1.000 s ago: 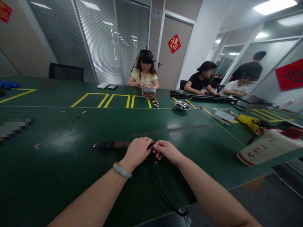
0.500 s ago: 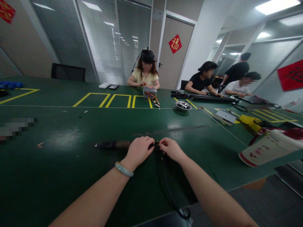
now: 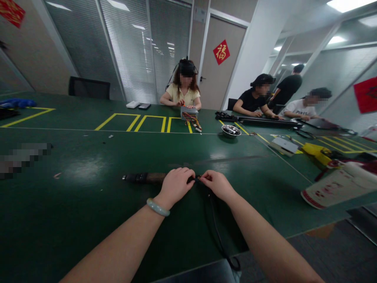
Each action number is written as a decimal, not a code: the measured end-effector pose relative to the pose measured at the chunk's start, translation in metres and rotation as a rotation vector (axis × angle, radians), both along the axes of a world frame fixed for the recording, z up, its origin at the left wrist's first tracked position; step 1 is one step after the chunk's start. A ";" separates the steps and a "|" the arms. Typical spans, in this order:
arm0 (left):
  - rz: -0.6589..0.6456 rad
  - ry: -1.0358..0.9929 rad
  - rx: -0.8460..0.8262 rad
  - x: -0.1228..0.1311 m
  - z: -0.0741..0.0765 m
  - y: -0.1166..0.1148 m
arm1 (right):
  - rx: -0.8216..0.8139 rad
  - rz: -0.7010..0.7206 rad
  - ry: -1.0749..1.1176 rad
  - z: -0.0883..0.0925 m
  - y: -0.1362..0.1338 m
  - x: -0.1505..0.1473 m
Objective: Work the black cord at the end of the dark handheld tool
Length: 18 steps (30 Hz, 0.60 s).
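Note:
My left hand point(image 3: 176, 184) is closed over the right end of a long dark tool point(image 3: 143, 177) that lies flat on the green table point(image 3: 88, 188). A pale bangle sits on that wrist. My right hand point(image 3: 216, 183) pinches the end of a black cable point(image 3: 216, 228) right where it meets the tool, its fingertips touching those of my left hand. The cable runs back toward me and loops over the table's near edge. The joint itself is hidden by my fingers.
A metal bowl point(image 3: 231, 131), a small box with coloured wires point(image 3: 190, 115) and yellow tape outlines point(image 3: 132, 122) lie further across. Three seated people and one standing are at the far side. A white and red bag point(image 3: 335, 184) and yellow object point(image 3: 316, 151) sit to the right.
My hands stay together at the tool's end; the right hand has closed in tighter against the left. The view has shifted slightly, and the standing person at the back moved left.

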<state>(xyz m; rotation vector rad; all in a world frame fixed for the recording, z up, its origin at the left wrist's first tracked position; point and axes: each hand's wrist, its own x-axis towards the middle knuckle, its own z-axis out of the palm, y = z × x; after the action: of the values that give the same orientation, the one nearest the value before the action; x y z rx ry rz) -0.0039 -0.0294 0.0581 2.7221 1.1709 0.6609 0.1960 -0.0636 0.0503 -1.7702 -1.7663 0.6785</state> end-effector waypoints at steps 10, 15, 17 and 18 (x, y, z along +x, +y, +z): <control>-0.019 -0.015 0.002 -0.001 0.002 -0.001 | 0.044 0.081 -0.035 -0.006 0.001 -0.003; -0.035 -0.015 -0.004 -0.001 0.002 -0.001 | 0.038 0.093 0.002 -0.006 0.000 -0.005; -0.041 -0.013 -0.001 -0.001 0.002 0.000 | 0.049 0.088 0.001 -0.006 0.000 -0.007; -0.039 -0.011 0.001 -0.001 0.001 0.000 | 0.056 0.083 -0.003 -0.006 0.000 -0.008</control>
<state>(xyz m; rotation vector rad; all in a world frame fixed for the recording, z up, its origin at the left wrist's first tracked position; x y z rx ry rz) -0.0050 -0.0295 0.0594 2.7312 1.1119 0.6707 0.1884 -0.0636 0.0440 -1.6697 -1.8521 0.6539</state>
